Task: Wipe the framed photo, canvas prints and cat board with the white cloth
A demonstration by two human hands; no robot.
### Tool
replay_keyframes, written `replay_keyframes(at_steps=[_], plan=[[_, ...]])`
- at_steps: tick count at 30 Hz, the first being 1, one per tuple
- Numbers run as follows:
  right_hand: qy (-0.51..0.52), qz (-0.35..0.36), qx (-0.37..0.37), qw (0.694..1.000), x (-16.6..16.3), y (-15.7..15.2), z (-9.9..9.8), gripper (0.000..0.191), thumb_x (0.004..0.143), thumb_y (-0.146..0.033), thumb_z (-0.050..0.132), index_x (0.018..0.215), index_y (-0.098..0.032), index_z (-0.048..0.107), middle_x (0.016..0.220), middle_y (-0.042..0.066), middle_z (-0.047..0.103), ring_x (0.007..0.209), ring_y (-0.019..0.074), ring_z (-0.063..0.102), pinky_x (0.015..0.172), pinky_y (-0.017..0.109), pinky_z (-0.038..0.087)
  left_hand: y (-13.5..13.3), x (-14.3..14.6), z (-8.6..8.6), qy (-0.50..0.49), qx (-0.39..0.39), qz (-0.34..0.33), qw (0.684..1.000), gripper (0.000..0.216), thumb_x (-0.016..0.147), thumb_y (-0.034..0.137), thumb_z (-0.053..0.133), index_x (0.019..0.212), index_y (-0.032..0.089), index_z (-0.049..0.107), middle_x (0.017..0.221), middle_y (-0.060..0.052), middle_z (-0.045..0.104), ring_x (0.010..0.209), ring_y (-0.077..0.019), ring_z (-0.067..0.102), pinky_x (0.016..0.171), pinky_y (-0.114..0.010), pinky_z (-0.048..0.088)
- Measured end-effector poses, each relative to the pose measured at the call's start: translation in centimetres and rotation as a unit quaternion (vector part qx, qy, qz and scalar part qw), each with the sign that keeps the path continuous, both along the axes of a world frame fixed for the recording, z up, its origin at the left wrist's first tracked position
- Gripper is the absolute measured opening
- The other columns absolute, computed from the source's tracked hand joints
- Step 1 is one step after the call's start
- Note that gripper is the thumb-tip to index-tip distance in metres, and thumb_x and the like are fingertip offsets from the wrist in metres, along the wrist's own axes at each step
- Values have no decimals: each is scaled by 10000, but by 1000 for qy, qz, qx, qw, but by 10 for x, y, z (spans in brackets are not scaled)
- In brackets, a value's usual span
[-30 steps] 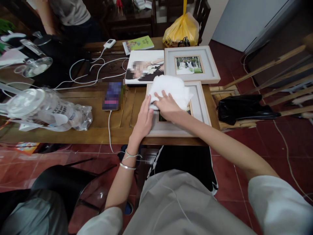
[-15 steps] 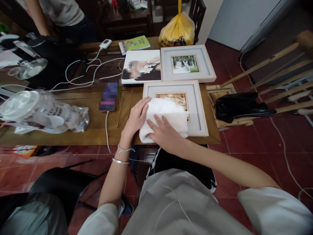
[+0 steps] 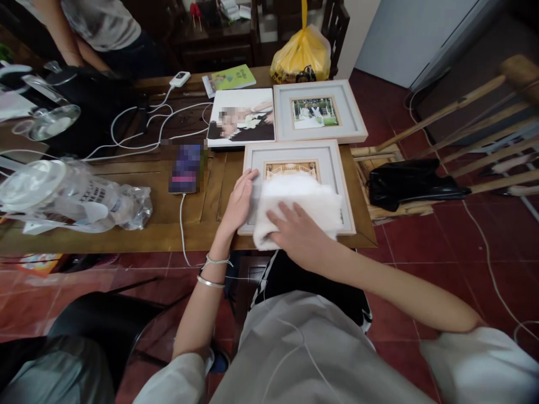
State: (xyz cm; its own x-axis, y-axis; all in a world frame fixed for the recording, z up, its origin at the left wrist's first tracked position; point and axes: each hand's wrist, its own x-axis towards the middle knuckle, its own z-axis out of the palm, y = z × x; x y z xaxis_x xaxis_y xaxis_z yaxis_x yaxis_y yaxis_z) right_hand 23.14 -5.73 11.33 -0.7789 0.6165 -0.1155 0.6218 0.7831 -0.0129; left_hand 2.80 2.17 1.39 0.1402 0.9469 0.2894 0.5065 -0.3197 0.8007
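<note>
A light wooden picture frame with a pale mat and a gold-toned picture lies at the table's front edge. A folded white towel covers much of its lower part. My right hand holds the towel down from above, fingers bent and slightly apart on the fabric, thumb by the folded left edge. Along the frame's left side rests my left hand, fingers stretched out and off the towel. Behind lie a second picture frame with a couple's photo and a white photo panel.
On the wooden table are a phone on a white cable, a plastic-wrapped cup, a green booklet and a yellow bag. A bamboo chair stands right. Another person is across the table.
My right hand and the towel have slid right and slightly toward me across the frame. My left hand no longer touches the towel; more of the frame's left side shows.
</note>
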Motion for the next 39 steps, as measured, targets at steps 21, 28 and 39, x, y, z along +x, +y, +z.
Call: replay_keyframes(at_steps=[21,28,39], plan=[[6,-52,59,997,82,-14,-10,278,874,-39,601,992,-180,810,1449,156,617,1370,400,547,1103,662,437,0,6,-5,125,101,-29,987,444,1012,122,389,1414,176,570,1510,-130,581,1522,-253,407,1268,-541,331],[36,7,42,998,21,-3,-20,291,925,-91,576,1053,-206,810,1493,143,584,1409,386,506,1128,641,410,-3,14,-4,172,91,-5,981,493,996,106,392,1472,151,514,1555,-139,530,1548,-270,354,1286,-543,299],[20,-92,80,992,120,-24,-9,355,738,20,562,902,-195,792,1397,129,665,1363,358,562,1130,647,402,-6,12,-2,196,81,-20,977,613,929,-4,378,1506,166,496,1592,-124,490,1564,-278,318,1280,-571,292]])
